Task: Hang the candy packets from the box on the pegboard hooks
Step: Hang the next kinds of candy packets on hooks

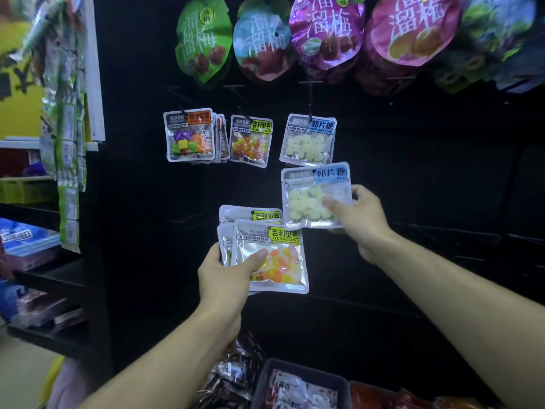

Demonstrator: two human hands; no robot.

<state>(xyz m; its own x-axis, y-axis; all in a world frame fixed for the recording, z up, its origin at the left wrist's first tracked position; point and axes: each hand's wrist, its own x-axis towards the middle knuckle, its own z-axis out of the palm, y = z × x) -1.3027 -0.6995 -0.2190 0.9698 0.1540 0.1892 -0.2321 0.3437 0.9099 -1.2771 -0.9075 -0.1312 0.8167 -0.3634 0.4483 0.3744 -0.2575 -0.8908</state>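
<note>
my left hand (227, 273) grips a fanned stack of jelly-bean packets (269, 255), thumb pressed across the front one. my right hand (358, 216) pinches a single milk-tablet packet (315, 196) by its lower right corner, just below the milk-tablet packet (308, 140) already hung on a pegboard hook (310, 98). to its left hang a jelly-bean packet (250, 141) and cube-candy packets (190, 135). the box (300, 385) sits at bottom, packets inside.
</note>
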